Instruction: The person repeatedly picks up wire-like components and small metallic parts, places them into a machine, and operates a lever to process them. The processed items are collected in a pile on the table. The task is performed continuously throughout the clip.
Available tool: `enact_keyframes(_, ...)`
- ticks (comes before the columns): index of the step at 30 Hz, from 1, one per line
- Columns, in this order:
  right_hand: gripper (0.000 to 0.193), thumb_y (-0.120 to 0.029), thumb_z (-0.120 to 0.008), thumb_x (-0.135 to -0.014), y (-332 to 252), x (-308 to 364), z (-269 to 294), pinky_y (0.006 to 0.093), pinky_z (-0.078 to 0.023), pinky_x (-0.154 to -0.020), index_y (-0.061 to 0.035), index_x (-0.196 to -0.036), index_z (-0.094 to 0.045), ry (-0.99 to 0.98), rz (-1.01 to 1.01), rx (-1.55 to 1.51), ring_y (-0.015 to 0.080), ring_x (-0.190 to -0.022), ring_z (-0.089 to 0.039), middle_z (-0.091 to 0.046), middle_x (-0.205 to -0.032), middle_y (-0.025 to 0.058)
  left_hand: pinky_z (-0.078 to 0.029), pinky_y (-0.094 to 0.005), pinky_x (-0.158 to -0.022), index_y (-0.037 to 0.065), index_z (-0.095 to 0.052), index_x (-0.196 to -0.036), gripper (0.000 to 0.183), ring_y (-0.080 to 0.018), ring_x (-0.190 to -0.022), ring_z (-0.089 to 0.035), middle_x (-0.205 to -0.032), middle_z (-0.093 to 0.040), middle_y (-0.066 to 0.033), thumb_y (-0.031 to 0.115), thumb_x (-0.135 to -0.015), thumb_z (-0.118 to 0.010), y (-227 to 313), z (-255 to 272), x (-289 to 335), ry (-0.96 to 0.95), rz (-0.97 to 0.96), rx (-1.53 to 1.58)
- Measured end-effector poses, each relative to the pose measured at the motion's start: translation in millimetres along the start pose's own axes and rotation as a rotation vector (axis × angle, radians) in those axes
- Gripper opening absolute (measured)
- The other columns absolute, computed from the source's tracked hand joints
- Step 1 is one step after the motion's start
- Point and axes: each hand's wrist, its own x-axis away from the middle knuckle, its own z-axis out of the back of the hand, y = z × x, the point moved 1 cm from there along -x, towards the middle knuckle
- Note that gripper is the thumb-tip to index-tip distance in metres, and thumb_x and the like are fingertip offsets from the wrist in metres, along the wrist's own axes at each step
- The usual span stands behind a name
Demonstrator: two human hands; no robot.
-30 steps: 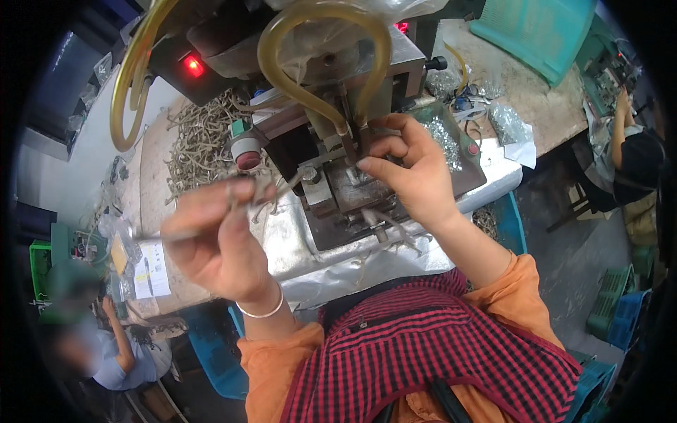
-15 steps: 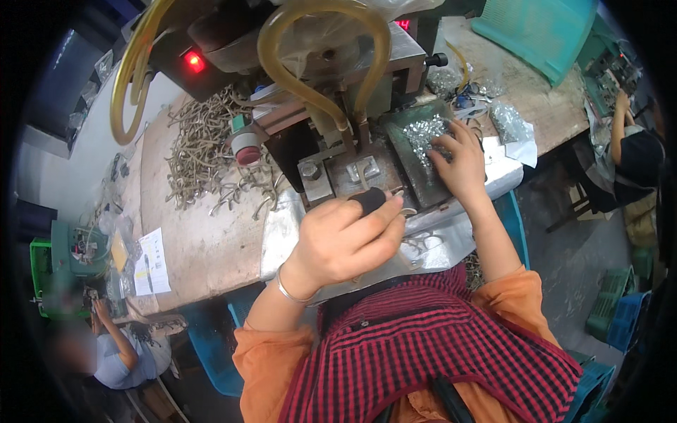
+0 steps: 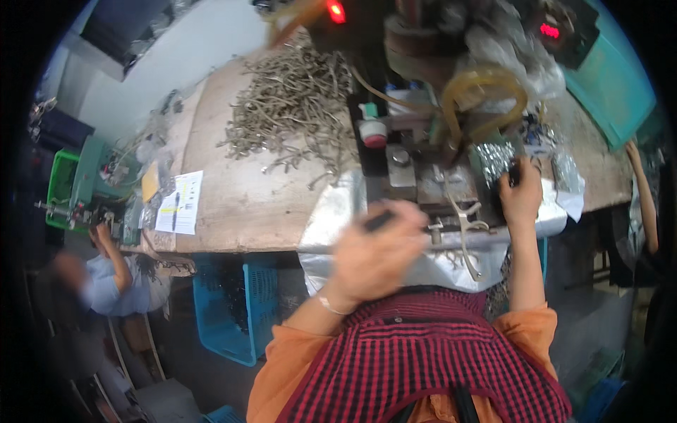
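My left hand [image 3: 381,250], smeared by motion, is in front of the press's work plate, with a black cover on one finger; whether it holds anything does not show. A branched, curved metal piece [image 3: 465,224] stands at the front of the press [image 3: 423,187], one end over the metal block and the other past the front edge. My right hand [image 3: 522,196] is at the near right side of a dark tray of small shiny metal bits [image 3: 496,158]. Its fingers are bent together, and what they pinch is too small to make out.
Many curved metal pieces [image 3: 293,106] lie heaped left of the press, near a red push button [image 3: 374,132]. A hose loop [image 3: 451,106] hangs above the work plate. A blue crate [image 3: 236,310] stands below the table edge. A co-worker [image 3: 116,282] sits at the left.
The view has swung left, so everything sits farther right. My left hand has moved left, away from the work plate; the branched metal piece now shows there. My right hand's fingers have drawn together.
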Motion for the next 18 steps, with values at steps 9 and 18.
enact_keyframes(9,0.016,-0.008,-0.071,-0.091,-14.0,-7.7,6.5,0.0289,-0.052,-0.084,-0.0021,-0.105,-0.075,0.022,-0.175,-0.380,0.0174,-0.092,-0.071,-0.076,-0.098,0.0108,-0.046,-0.0417,-0.099,0.008,-0.077,-0.094,0.011,-0.0330,-0.104,-0.062,-0.115,-0.070,-0.0121,0.010,-0.084,-0.072,-210.8,43.3,-8.3,0.178,0.493,-0.480)
enact_keyframes(18,0.018,-0.006,-0.067,-0.091,3.5,32.0,44.7,0.0315,-0.052,-0.087,-0.0007,-0.106,-0.075,0.024,-0.390,-0.468,0.0220,-0.094,-0.070,-0.075,-0.099,0.0126,-0.046,-0.0438,-0.093,0.002,-0.072,-0.095,0.014,-0.0330,-0.098,-0.061,-0.108,-0.069,-0.0133,0.014,-0.087,-0.071,-261.2,-31.1,61.5,0.229,0.573,-0.493)
